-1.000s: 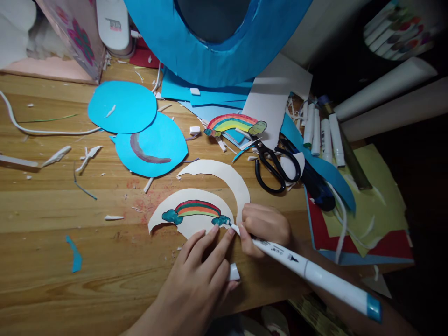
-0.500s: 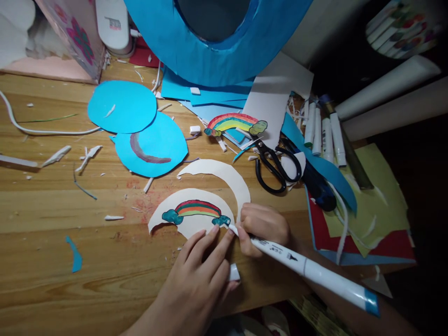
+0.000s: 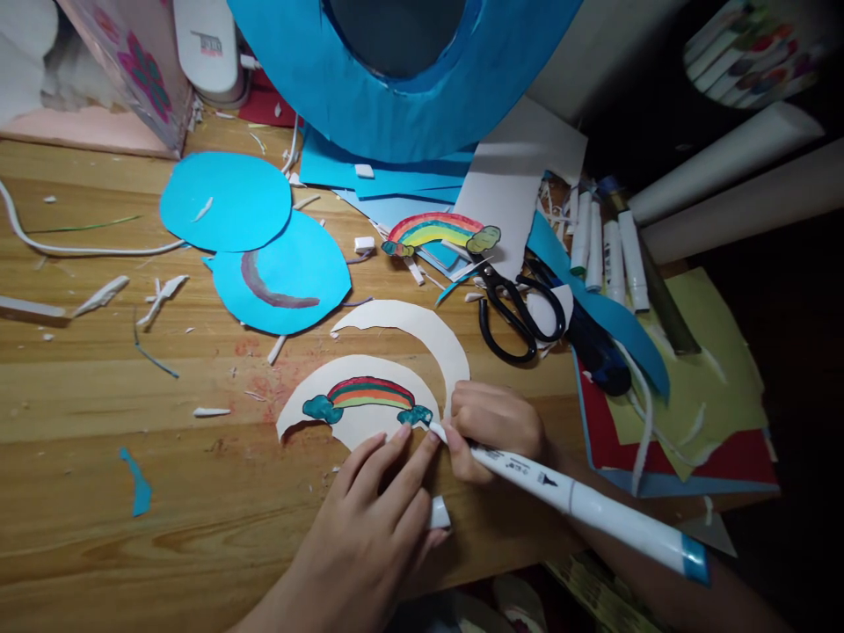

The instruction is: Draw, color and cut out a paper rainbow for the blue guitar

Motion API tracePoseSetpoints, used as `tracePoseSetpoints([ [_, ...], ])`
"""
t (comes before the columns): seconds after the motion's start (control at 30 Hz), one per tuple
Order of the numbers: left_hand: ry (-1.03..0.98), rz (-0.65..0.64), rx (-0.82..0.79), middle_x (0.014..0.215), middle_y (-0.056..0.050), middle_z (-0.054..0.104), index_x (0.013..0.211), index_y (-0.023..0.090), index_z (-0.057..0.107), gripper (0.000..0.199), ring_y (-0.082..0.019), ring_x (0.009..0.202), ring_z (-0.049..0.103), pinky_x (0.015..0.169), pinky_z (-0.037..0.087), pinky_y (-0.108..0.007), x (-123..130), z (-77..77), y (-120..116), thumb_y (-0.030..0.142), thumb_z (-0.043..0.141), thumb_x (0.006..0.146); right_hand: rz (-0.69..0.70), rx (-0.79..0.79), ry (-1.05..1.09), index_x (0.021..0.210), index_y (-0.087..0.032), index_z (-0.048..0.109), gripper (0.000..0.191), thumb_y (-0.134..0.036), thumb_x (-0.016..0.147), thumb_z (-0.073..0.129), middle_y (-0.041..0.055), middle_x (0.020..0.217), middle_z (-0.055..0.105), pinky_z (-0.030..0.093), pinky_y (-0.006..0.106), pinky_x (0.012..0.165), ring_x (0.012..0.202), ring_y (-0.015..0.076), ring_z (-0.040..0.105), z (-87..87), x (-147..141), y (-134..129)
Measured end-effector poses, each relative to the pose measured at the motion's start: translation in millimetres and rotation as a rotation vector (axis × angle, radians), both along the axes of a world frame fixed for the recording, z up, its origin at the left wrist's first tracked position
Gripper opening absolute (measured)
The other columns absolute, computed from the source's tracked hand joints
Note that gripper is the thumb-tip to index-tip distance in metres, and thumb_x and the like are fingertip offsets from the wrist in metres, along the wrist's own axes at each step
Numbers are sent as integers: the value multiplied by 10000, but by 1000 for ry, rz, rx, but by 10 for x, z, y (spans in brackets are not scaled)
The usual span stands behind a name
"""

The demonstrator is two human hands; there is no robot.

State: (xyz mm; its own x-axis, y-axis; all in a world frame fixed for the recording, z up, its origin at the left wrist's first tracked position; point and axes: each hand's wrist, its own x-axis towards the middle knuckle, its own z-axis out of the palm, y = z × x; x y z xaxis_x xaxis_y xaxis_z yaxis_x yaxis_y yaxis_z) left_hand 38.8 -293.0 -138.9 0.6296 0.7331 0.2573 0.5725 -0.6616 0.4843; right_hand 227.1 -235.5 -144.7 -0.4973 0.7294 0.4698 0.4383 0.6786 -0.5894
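A: Start at the left edge. Anything there?

B: A thin blue scrap (image 3: 138, 485) on the wooden table (image 3: 79, 554), then two overlapping blue paper ovals (image 3: 228, 207), the lower one bearing a dark purple curve (image 3: 267, 290).

A: And next, moving right?

B: White paper (image 3: 360, 429) flat on the wood, with a drawn rainbow (image 3: 371, 391) across it. First cloud (image 3: 322, 409) filled with teal, by the look of it completely. Arch coloured too: red, green, orange and pale green bands.

A: And the other end?

B: Second cloud (image 3: 414, 415) mostly teal. Just a small pale patch near its outer edge; nearly full, at a guess.

A: Fingers on the left hand (image 3: 379, 536)?

B: Stretched out and slightly apart, tips pressing on the paper just below the second cloud. Beside the thumb, a white cap (image 3: 439, 512); gripped or merely touching, cannot tell.

A: And the right hand (image 3: 498, 426)?

B: Curled closed around a teal-ended marker (image 3: 593, 510), tip down by the second cloud.

A: Farther up and right?

B: A white paper crescent (image 3: 422, 327) above the drawing, then a finished-looking cut-out rainbow (image 3: 439, 229), coloured at both ends. Past that, black-handled scissors (image 3: 518, 312) and capped markers (image 3: 613, 255) in a loose row.
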Motion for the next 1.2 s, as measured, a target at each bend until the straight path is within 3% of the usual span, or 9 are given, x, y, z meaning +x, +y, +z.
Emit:
tracePoseSetpoints([
  [0.63, -4, 4, -4, 1307, -12, 587, 930, 170, 653, 304, -219, 1210, 474, 1024, 332, -359, 5, 3, 4, 305, 384, 975, -21, 35, -44, 639, -242, 344, 280, -11, 717, 483, -45, 530, 360, 285, 286, 466, 500, 145, 314, 2, 38, 2],
  [1.2, -5, -5, -15, 1317, -15, 580, 963, 165, 652, 303, -219, 1223, 458, 1037, 295, -353, 5, 6, 21, 313, 387, 976, 6, 38, -31, 645, -240, 316, 308, 4, 706, 492, -49, 560, 301, 266, 285, 475, 527, 141, 279, -6, 53, -1],
])
